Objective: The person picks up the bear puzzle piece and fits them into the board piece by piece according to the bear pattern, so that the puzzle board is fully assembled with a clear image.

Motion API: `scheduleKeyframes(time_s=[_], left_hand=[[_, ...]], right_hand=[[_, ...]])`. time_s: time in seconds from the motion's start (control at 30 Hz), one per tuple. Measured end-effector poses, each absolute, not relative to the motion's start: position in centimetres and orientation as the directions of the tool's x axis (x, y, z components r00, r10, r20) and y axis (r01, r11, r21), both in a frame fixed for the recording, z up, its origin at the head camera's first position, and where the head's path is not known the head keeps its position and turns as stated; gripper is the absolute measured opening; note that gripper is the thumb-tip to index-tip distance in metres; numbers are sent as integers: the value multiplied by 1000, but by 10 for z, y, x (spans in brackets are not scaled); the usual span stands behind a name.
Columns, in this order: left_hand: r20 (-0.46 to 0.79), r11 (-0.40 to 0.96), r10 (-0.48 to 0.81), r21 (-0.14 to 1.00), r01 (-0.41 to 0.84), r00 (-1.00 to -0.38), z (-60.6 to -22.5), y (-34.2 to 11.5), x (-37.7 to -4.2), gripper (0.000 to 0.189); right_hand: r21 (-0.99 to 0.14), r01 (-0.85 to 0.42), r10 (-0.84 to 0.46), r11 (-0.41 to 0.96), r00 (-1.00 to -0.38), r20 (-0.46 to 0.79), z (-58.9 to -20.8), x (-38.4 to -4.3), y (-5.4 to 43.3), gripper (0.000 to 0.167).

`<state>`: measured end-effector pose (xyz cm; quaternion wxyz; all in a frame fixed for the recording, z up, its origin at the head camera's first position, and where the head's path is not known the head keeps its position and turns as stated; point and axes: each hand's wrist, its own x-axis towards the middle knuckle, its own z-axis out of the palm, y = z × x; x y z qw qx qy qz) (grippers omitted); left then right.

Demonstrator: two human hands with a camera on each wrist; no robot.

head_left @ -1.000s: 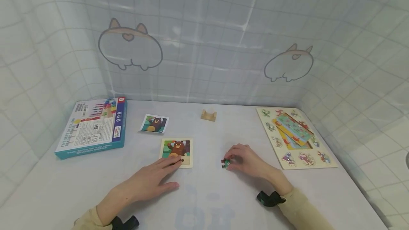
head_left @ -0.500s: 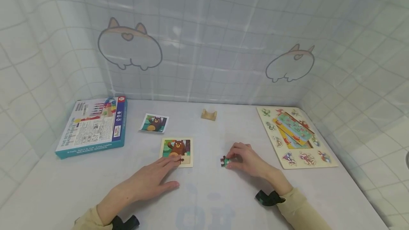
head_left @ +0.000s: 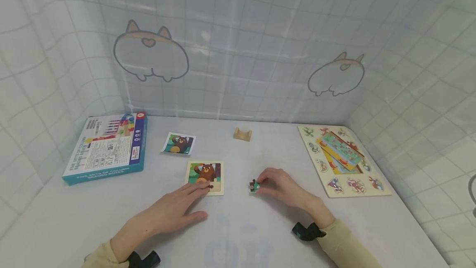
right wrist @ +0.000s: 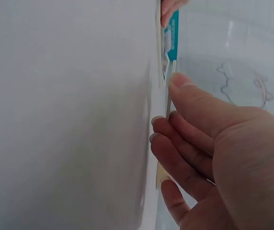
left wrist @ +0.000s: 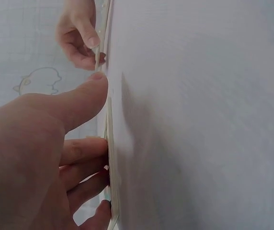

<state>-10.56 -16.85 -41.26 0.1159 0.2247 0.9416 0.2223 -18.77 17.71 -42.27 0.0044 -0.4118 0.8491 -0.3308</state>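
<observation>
My left hand (head_left: 172, 210) rests its straight fingertips on the lower left of a wooden puzzle board (head_left: 222, 179) with a bear picture. Bare wood shows in the board's lower right, and the fingers hide part of its lower left. To the right of the board, my right hand (head_left: 282, 187) pinches a green and dark jigsaw piece (head_left: 254, 186) between thumb and fingers, close over the table. In the right wrist view the piece (right wrist: 170, 91) appears edge-on beyond the thumb tip. The left wrist view shows the board's edge (left wrist: 111, 163) beside the left fingers.
Behind the board lies a bear picture card (head_left: 179, 144). A small wooden block with a curved notch (head_left: 243, 135) stands at the back middle. A toy box (head_left: 108, 148) is at left; at right, a pegless animal board (head_left: 357, 191) bears colourful cards (head_left: 342, 150).
My right hand has moved a little left, toward the bear board, carrying the jigsaw piece. The left hand stays on the board.
</observation>
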Motion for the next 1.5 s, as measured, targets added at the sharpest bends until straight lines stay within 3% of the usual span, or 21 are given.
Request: scheduleKeyframes(time_s=[0.47,0.7,1.27,1.5], left_hand=[[-153,813,439,487,319,-885,-411,-168,-106,74],[-142,811,453,475,341,-880,-411,-168,-106,75],[-132,810,444,482,334,-886,-413,-168,-108,74],[-135,804,452,489,337,-882,-413,-168,-107,72]], right_hand=[[-503,-698,-718,510,-667,199,-426,-190,111,33],[-443,-739,-741,508,-637,214,-426,-191,88,36],[-422,-748,-744,512,-632,218,-426,-192,70,35],[-440,-716,-719,541,-666,199,-430,-190,68,35]])
